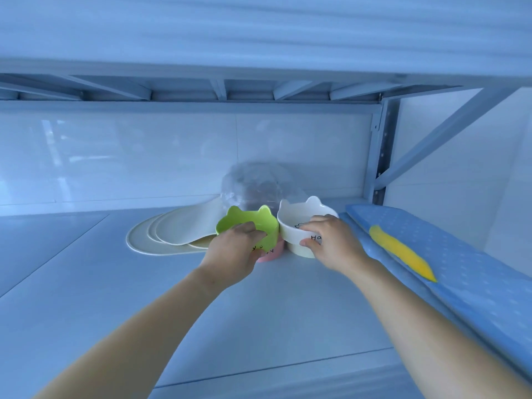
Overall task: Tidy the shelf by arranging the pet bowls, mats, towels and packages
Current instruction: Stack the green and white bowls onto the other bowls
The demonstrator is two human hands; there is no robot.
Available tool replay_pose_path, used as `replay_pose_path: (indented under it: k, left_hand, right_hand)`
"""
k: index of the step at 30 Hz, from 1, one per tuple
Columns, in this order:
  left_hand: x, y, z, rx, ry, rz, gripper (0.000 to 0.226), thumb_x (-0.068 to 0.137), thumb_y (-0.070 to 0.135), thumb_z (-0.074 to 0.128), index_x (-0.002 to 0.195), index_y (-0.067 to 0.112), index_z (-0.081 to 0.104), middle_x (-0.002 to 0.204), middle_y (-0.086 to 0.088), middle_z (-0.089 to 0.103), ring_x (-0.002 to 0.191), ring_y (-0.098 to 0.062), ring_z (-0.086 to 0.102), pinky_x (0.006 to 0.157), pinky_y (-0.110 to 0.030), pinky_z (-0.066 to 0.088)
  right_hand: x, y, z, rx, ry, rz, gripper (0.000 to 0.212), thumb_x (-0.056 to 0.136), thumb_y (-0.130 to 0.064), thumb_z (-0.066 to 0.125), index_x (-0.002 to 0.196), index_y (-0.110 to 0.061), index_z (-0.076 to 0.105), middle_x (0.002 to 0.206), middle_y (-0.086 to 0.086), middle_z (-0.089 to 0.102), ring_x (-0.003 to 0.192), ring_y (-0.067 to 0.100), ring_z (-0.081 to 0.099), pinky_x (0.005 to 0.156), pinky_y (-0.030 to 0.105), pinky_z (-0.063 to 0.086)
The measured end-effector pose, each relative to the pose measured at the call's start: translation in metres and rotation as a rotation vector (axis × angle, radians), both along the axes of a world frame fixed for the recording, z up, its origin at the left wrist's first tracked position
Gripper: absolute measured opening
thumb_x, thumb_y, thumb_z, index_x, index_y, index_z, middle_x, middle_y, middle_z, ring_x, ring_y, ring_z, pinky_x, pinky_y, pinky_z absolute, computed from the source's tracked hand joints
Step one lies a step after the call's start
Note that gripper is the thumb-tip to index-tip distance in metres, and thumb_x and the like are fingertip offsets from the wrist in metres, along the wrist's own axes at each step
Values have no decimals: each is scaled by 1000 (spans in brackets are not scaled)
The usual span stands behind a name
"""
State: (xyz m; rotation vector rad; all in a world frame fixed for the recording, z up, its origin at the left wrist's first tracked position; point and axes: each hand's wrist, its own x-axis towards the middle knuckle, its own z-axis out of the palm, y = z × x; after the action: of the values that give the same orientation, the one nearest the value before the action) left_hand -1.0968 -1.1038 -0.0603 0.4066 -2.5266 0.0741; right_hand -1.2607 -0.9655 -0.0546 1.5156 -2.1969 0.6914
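A green cat-eared pet bowl (243,221) sits nested on a pink bowl (270,254) at the middle of the shelf. My left hand (233,251) grips the green bowl's near rim, fingers inside it. Just to the right stands a white cat-eared bowl (299,216) with black lettering; my right hand (331,243) holds its near rim and side. The two bowls touch. Behind them lies a clear plastic package (256,182). Several cream oval mats (172,231) are stacked to the left, partly under the green bowl.
A blue dotted folded towel (475,272) lies along the shelf's right side with a yellow cloth (403,251) on top. The white shelf board (144,298) stretches toward me. A metal post (380,156) and diagonal brace stand at back right; another shelf hangs overhead.
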Motion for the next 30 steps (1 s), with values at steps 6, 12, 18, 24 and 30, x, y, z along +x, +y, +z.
replay_pose_path:
  k: [6,12,18,24,30]
  left_hand:
    - [-25,-4,0,-7,-35,27,30,90,29,52,119,23,57,108,1,54,101,-20,52,62,-26,35]
    - [-36,-11,-7,7,-65,42,28,91,27,52,117,21,58,105,-1,54,100,-22,52,62,-26,32]
    - [-49,-15,-8,19,-92,45,31,91,25,51,122,21,55,107,-1,54,103,-23,51,65,-29,36]
    - [-58,-18,-9,3,-98,46,35,91,25,50,125,21,51,114,-1,53,106,-24,51,78,-33,40]
    - [-61,-17,-18,-72,-84,61,52,89,27,48,140,25,34,126,3,51,113,-23,49,86,-34,37]
  right_hand:
    - [-19,-10,-3,39,19,-52,11,84,-25,63,84,-15,66,75,-6,49,84,26,53,64,31,37]
    - [-28,-18,-11,16,-20,-85,14,85,-26,62,93,-16,68,85,1,62,86,25,53,68,32,42]
    - [-35,-23,-17,5,-26,-117,17,85,-25,62,94,-11,68,89,3,65,87,26,53,74,36,44]
    - [-36,-23,-21,-4,-60,-104,17,86,-22,61,97,-10,67,93,4,65,89,28,55,77,36,43]
    - [-35,-25,-24,-10,-28,-98,22,84,-22,58,104,-12,63,100,2,64,95,27,57,84,33,38]
